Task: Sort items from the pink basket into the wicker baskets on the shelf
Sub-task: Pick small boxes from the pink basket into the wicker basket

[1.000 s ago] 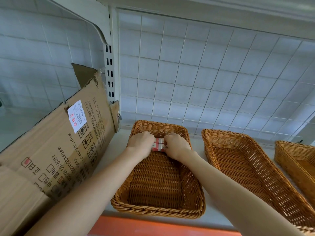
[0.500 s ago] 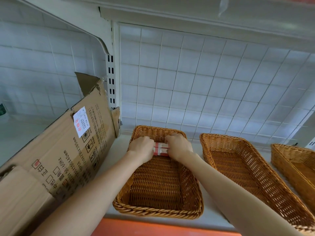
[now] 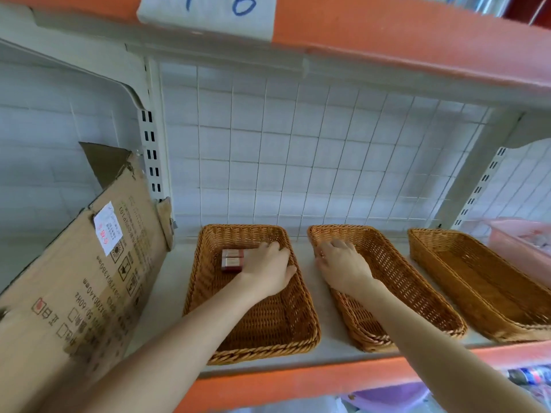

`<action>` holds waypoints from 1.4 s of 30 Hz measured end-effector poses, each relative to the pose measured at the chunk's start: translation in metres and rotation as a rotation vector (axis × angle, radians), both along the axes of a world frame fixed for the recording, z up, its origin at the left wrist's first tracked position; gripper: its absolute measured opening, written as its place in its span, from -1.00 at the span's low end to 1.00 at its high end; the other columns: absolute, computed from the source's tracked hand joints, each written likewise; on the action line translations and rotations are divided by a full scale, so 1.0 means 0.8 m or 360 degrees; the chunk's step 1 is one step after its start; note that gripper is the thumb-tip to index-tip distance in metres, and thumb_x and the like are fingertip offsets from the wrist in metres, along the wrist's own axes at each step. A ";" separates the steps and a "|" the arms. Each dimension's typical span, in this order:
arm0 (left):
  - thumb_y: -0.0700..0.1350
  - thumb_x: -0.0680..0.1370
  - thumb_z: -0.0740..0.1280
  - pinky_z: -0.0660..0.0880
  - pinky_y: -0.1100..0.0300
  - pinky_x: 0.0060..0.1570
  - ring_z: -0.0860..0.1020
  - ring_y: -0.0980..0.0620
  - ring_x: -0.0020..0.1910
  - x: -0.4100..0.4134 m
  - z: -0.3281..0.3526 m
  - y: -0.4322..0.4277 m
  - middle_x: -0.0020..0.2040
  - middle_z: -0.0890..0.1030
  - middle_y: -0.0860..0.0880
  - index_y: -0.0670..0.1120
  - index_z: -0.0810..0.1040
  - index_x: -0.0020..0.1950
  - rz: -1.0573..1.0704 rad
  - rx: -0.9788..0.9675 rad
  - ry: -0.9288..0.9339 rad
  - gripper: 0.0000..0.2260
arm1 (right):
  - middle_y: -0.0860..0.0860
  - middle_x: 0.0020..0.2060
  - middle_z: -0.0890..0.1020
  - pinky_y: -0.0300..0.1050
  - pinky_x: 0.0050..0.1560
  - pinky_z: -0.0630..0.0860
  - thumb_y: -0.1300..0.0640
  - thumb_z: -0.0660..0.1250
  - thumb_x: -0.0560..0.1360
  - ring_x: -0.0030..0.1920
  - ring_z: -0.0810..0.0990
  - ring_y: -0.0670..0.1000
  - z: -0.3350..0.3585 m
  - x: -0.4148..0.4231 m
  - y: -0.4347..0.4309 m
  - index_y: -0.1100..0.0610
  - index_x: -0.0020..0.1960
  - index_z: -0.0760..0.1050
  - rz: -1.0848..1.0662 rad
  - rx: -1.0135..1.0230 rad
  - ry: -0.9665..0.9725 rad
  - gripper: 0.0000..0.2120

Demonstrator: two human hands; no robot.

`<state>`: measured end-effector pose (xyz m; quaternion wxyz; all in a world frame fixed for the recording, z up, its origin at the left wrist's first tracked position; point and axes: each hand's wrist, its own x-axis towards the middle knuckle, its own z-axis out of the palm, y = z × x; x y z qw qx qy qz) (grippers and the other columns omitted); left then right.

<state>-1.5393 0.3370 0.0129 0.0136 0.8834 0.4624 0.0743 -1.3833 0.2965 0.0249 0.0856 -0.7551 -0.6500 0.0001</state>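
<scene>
Two small red and white boxes (image 3: 231, 259) lie side by side at the back of the left wicker basket (image 3: 262, 351). My left hand (image 3: 265, 271) is inside that basket, just right of the boxes, with relaxed fingers touching them. My right hand (image 3: 343, 266) holds nothing and rests with loosely bent fingers over the left rim of the middle wicker basket (image 3: 411, 281). A third wicker basket (image 3: 483, 281) stands to the right. The pink basket (image 3: 518, 242) sits at the far right of the shelf, partly cut off by the frame edge.
A large flattened cardboard box (image 3: 89, 278) leans at the left end of the shelf, close to the left basket. A wire grid (image 3: 298, 159) backs the shelf. An orange shelf edge (image 3: 387, 34) runs overhead, and another orange edge (image 3: 268, 383) fronts this shelf.
Both hands have let go of the red boxes, which now lie in the left basket. My right hand has moved right to the middle basket. The camera has pulled back and turned right.
</scene>
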 end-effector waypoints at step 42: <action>0.08 0.62 0.09 0.37 0.07 0.13 0.38 -0.09 0.27 0.634 0.039 -0.278 0.27 0.45 -0.10 -0.09 0.42 0.30 -0.0806 0.0171 -0.0185 -0.64 | 0.16 0.27 0.42 0.07 0.21 0.36 0.01 0.12 0.59 0.29 0.34 0.21 0.035 0.598 -0.408 0.08 0.40 0.29 -0.0925 0.0311 0.0178 -0.60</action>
